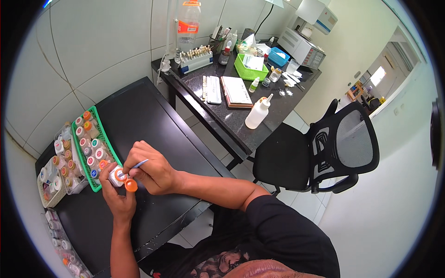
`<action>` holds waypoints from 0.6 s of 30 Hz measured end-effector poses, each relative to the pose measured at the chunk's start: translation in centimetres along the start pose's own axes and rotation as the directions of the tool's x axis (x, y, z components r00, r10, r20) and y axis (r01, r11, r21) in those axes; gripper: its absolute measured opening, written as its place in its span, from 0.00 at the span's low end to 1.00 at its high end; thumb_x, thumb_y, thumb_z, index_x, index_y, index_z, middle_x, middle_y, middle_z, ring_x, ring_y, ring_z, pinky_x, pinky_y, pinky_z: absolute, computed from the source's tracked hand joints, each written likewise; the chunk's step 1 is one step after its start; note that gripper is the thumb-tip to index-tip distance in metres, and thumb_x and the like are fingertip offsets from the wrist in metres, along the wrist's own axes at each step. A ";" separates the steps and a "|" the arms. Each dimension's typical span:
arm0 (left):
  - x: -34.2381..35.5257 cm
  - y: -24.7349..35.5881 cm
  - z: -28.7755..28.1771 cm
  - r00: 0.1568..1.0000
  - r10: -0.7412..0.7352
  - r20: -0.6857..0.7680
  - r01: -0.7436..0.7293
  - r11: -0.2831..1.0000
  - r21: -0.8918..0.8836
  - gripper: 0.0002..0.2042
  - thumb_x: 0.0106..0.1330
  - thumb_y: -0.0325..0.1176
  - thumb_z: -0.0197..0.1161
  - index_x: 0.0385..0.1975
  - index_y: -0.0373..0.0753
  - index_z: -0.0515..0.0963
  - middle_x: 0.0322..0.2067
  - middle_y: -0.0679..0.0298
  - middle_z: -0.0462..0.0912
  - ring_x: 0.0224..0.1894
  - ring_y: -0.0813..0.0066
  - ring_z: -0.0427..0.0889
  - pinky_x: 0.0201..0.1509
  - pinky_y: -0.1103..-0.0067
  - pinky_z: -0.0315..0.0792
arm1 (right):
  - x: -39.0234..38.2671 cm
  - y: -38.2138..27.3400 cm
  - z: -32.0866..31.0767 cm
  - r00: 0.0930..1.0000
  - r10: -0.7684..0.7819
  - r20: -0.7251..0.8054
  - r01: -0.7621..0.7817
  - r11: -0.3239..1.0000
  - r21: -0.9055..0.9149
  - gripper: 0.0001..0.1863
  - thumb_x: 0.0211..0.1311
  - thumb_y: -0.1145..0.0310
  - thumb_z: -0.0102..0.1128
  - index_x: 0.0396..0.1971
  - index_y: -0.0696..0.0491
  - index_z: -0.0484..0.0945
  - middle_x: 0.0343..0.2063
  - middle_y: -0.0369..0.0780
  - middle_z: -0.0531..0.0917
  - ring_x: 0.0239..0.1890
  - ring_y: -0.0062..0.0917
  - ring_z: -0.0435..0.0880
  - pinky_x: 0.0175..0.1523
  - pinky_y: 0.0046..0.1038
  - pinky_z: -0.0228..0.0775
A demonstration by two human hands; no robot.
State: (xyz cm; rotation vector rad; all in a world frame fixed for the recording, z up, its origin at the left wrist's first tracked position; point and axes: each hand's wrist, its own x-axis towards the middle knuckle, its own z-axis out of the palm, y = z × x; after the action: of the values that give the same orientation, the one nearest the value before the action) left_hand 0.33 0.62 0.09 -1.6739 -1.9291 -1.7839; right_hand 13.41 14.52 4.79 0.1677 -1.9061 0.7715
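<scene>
My left hand (pixel 121 205) grips a small white jar (pixel 115 180) whose orange flip lid (pixel 131 185) hangs open towards me. Pinched in my right hand (pixel 155 170) is a thin tool with a grey-blue handle (pixel 140 163). Its lower end points into the jar's mouth; the tip is hidden by fingers. Both hands meet over the black table (pixel 160 222), just right of a green basket (pixel 95 188) filled with several lidded jars in white, orange, red, blue and green.
Left of the green basket stand clear and white baskets (pixel 58 197) of jars, with more jars (pixel 65 245) at the lower left. A dark counter (pixel 197 85) beyond carries a squeeze bottle (pixel 258 113), shade tabs and a green tray (pixel 262 76). A black office chair (pixel 282 160) stands at right.
</scene>
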 end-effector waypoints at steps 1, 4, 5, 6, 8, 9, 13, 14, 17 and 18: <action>0.1 0.1 0.2 1.000 0.021 -0.004 -0.021 0.999 0.028 0.25 0.69 0.26 0.71 0.64 0.33 0.70 0.57 0.51 0.78 0.58 0.59 0.81 0.65 0.67 0.74 | 0.0 0.0 -0.2 1.000 0.006 0.012 -0.006 1.000 -0.007 0.07 0.75 0.69 0.61 0.36 0.55 0.78 0.33 0.39 0.82 0.34 0.36 0.74 0.44 0.37 0.64; 0.5 0.4 1.1 1.000 -0.008 0.001 0.008 0.999 0.044 0.26 0.69 0.25 0.71 0.64 0.33 0.69 0.55 0.51 0.80 0.56 0.59 0.82 0.62 0.67 0.76 | -0.3 0.5 -0.9 1.000 0.010 0.019 -0.009 0.999 -0.033 0.06 0.74 0.69 0.61 0.36 0.55 0.78 0.33 0.39 0.82 0.35 0.36 0.75 0.45 0.37 0.64; 0.3 0.3 0.6 1.000 -0.010 -0.009 0.011 0.999 0.053 0.26 0.69 0.25 0.71 0.64 0.33 0.69 0.55 0.51 0.80 0.56 0.59 0.82 0.62 0.67 0.76 | -0.1 0.3 -0.4 1.000 0.004 0.024 -0.003 1.000 -0.022 0.06 0.74 0.69 0.61 0.36 0.55 0.78 0.33 0.39 0.82 0.35 0.36 0.75 0.45 0.37 0.64; 0.0 0.1 0.0 0.999 -0.029 -0.026 0.030 0.998 0.058 0.25 0.68 0.25 0.71 0.63 0.33 0.70 0.54 0.51 0.80 0.53 0.59 0.83 0.60 0.67 0.77 | 0.1 0.0 0.0 1.000 -0.007 0.031 0.007 1.000 0.006 0.05 0.74 0.70 0.62 0.37 0.55 0.79 0.33 0.39 0.82 0.35 0.36 0.75 0.45 0.37 0.65; -0.8 -0.3 -1.4 0.996 -0.062 -0.063 0.068 0.993 0.099 0.24 0.67 0.24 0.72 0.61 0.34 0.70 0.53 0.52 0.81 0.51 0.60 0.84 0.58 0.68 0.78 | 0.4 -0.4 1.4 0.999 -0.024 0.042 0.020 0.997 0.078 0.04 0.73 0.70 0.62 0.37 0.54 0.79 0.33 0.40 0.82 0.35 0.37 0.76 0.45 0.37 0.65; -1.0 -0.5 -1.2 0.990 -0.103 -0.098 0.103 0.995 0.000 0.24 0.66 0.24 0.73 0.59 0.35 0.70 0.50 0.53 0.81 0.49 0.61 0.85 0.56 0.68 0.79 | 0.5 -0.3 1.5 0.999 -0.034 0.009 0.034 0.997 0.072 0.03 0.69 0.72 0.63 0.37 0.54 0.78 0.32 0.40 0.79 0.35 0.38 0.75 0.45 0.39 0.65; 0.8 -0.5 0.1 0.997 0.037 -0.073 -0.027 0.990 0.136 0.25 0.63 0.28 0.78 0.54 0.36 0.69 0.44 0.56 0.81 0.44 0.61 0.87 0.51 0.69 0.81 | 0.4 0.5 -0.2 1.000 0.009 0.028 -0.007 0.999 -0.054 0.04 0.63 0.75 0.67 0.35 0.54 0.80 0.30 0.42 0.80 0.34 0.39 0.78 0.43 0.40 0.68; 0.9 -0.4 0.7 0.999 -0.026 -0.036 0.028 0.998 0.059 0.26 0.63 0.27 0.78 0.56 0.36 0.69 0.46 0.55 0.82 0.45 0.59 0.88 0.53 0.66 0.81 | 0.4 0.5 -0.5 0.998 -0.028 -0.050 0.028 1.000 -0.015 0.03 0.69 0.72 0.65 0.35 0.54 0.81 0.30 0.41 0.82 0.32 0.38 0.79 0.42 0.38 0.70; 0.5 -1.5 0.6 0.998 0.017 -0.068 -0.019 0.999 -0.038 0.29 0.63 0.22 0.76 0.58 0.38 0.65 0.55 0.50 0.79 0.52 0.59 0.85 0.57 0.67 0.79 | 1.0 -0.1 -0.6 0.995 0.065 0.078 -0.066 0.998 0.007 0.09 0.77 0.68 0.60 0.35 0.56 0.81 0.31 0.42 0.84 0.32 0.36 0.80 0.41 0.36 0.71; 0.6 -1.4 0.0 0.994 0.075 -0.083 -0.070 0.995 0.064 0.29 0.62 0.22 0.76 0.58 0.37 0.66 0.55 0.51 0.79 0.51 0.57 0.85 0.57 0.66 0.79 | 0.8 -0.4 -0.3 0.996 0.074 0.051 -0.073 0.997 -0.009 0.10 0.78 0.68 0.59 0.36 0.57 0.81 0.30 0.42 0.84 0.31 0.35 0.79 0.41 0.35 0.71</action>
State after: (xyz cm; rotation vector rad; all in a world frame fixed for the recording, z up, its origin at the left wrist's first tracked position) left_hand -0.90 1.32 -0.53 -1.5991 -1.8439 -1.7232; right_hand 13.46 14.60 5.74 0.1141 -1.9722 0.8160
